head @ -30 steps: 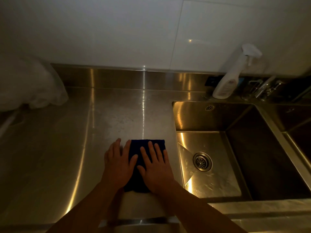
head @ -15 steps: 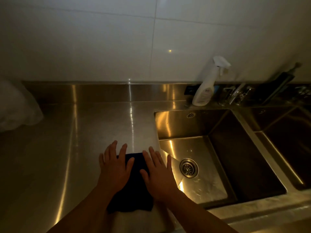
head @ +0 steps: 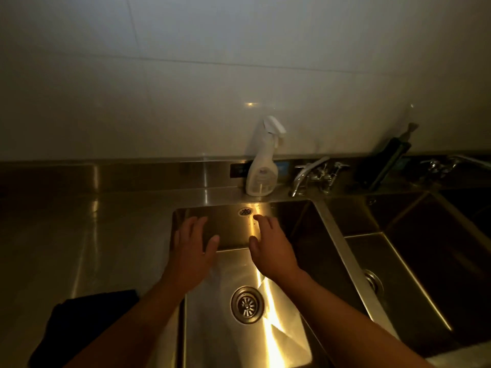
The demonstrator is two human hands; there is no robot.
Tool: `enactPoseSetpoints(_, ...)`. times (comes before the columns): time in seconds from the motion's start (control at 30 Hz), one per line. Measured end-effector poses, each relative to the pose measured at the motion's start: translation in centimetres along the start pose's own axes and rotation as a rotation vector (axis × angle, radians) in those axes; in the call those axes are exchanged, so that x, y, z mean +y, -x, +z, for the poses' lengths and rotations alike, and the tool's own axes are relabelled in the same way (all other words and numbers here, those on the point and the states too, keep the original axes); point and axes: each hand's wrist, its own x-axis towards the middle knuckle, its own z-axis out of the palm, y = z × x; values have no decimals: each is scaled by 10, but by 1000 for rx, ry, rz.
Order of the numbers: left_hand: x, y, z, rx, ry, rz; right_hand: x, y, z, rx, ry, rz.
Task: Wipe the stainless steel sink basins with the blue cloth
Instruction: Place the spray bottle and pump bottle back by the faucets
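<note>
Hands, left [head: 192, 251], right [head: 271, 251], above basin [head: 212, 330]

Commercial-style kitchen wash area, stainless steel counter [head: 87, 235] on the left, twin stainless steel sink basins [head: 265, 338] with faucets [head: 305, 176], spray bottle [head: 261, 166] against the far white tiled wall [head: 186, 75]

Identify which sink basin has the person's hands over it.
The left basin, next to the counter: the left hand and right hand are both held open above it. The right basin has no hand over it.
</note>
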Motion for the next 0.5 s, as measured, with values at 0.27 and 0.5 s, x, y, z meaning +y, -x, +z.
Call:
enactPoseSetpoints(0.27, 64, -64, 45, 51, 9, 32, 43, -69, -33, 20, -81, 14)
enactPoseSetpoints(0.5, 64, -113, 66, 104, 0, 58, 36, -109, 4, 52, -205, 134)
